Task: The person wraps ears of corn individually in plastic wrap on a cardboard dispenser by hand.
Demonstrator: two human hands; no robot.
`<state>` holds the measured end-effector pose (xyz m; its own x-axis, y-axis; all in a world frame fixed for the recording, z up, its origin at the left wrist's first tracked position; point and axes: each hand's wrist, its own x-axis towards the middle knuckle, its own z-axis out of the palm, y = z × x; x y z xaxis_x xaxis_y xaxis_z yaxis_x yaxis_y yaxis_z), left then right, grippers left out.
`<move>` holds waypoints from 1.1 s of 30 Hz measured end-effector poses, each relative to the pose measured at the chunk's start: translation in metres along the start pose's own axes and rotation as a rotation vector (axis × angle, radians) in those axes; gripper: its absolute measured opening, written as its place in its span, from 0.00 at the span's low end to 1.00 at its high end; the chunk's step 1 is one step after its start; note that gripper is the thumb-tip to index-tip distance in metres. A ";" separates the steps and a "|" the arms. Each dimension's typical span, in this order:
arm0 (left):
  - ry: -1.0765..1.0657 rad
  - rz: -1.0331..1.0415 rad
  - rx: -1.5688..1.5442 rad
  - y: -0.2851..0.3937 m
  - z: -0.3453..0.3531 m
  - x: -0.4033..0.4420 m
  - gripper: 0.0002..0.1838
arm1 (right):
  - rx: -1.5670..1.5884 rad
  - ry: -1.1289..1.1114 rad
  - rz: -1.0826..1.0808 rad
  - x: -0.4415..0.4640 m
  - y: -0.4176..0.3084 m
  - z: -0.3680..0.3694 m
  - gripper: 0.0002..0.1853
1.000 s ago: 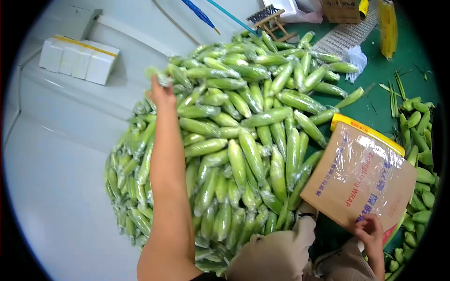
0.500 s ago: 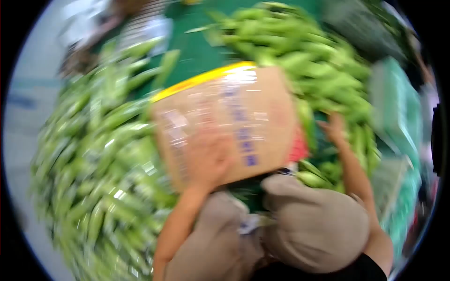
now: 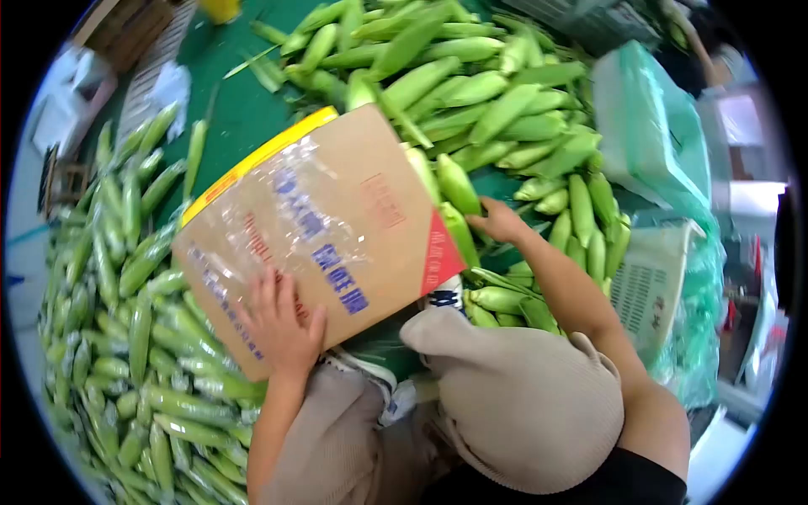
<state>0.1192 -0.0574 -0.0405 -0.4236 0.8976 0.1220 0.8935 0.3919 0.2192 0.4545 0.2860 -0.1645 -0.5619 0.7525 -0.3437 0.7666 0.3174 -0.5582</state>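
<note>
A brown cardboard box (image 3: 337, 194) with clear tape, blue and red lettering and a yellow edge sits tilted before my knees. My left hand (image 3: 284, 324) lies flat on its lower left, fingers spread. To the right of the box, my right hand (image 3: 505, 225) is open, thumb and forefinger apart at the lower end of a green ear of corn (image 3: 457, 185). Whether the fingertips touch that ear I cannot tell. Behind it spreads a pile of corn in husks (image 3: 505, 109). On the left lies a heap of plastic-wrapped corn (image 3: 151, 362).
A white foam box (image 3: 623, 126) under green plastic film stands at the right. Below it is a pale slotted crate (image 3: 648, 286). Green sheeting (image 3: 231, 93) covers the floor, and another person's arm (image 3: 699, 46) shows at the far upper right.
The view has swung and sharpened, so the box and corn appear further left. My left hand stays on the box; my right hand appears nearer the ear beside the box.
</note>
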 end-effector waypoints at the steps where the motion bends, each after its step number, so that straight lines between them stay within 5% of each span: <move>1: -0.033 -0.019 0.027 -0.002 -0.002 0.001 0.39 | 0.212 -0.141 0.060 0.008 -0.008 0.012 0.26; 2: -0.026 -0.005 0.038 -0.001 -0.004 0.001 0.39 | 0.192 0.000 0.119 0.007 -0.008 0.020 0.23; 3: -0.004 -0.017 0.054 -0.001 -0.005 0.001 0.39 | 0.381 -0.096 0.131 0.010 -0.004 0.018 0.22; 5: 0.021 0.002 0.056 -0.001 -0.004 0.001 0.39 | -0.027 0.215 -0.113 0.002 0.001 0.012 0.23; 6: -0.008 -0.035 0.048 0.000 -0.007 0.002 0.39 | 0.049 0.332 -0.102 -0.007 -0.001 0.007 0.28; 8: -0.063 -0.102 0.011 0.004 -0.010 0.004 0.39 | 0.483 0.174 0.051 -0.016 -0.046 -0.029 0.32; 9: -0.061 -0.105 0.012 0.005 -0.010 0.004 0.39 | 0.405 0.101 0.141 -0.022 -0.096 -0.057 0.34; 11: -0.055 -0.092 0.017 0.006 -0.012 0.005 0.39 | 0.199 0.133 -0.305 -0.018 -0.189 -0.085 0.40; 14: 0.101 -0.146 -0.096 -0.002 -0.013 -0.001 0.39 | 0.004 -0.069 -0.625 0.007 -0.292 -0.073 0.42; 15: 0.282 -0.111 -0.125 -0.007 -0.013 0.006 0.40 | -0.069 0.044 -0.882 0.026 -0.307 -0.048 0.41; 17: 0.638 -0.053 -0.198 -0.027 -0.015 0.030 0.42 | -0.140 -0.141 -0.970 0.044 -0.339 -0.020 0.39; 20: 0.132 -0.072 -0.075 -0.056 -0.045 0.082 0.42 | -0.150 -0.154 -1.068 0.066 -0.340 0.025 0.42; 25: 0.079 -0.152 -0.163 -0.068 -0.042 0.091 0.38 | 0.112 -0.015 -1.075 0.057 -0.291 -0.028 0.45; 28: 0.063 -0.150 -0.207 -0.070 -0.041 0.093 0.38 | -0.356 -0.347 -1.073 0.036 -0.253 -0.046 0.37; 31: 0.059 -0.117 -0.177 -0.071 -0.041 0.094 0.36 | -0.346 -0.115 -1.121 0.028 -0.241 -0.013 0.22; 32: 0.049 -0.119 -0.175 -0.073 -0.042 0.093 0.36 | -0.306 -0.099 -1.129 0.024 -0.244 -0.003 0.08; 33: 0.042 -0.124 -0.181 -0.073 -0.042 0.092 0.36 | -0.082 -0.074 -1.007 0.020 -0.233 0.002 0.08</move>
<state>0.0091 -0.0122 -0.0049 -0.5376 0.8343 0.1222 0.7944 0.4526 0.4050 0.2644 0.2262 -0.0426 -0.9745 0.0761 0.2110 -0.0572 0.8254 -0.5616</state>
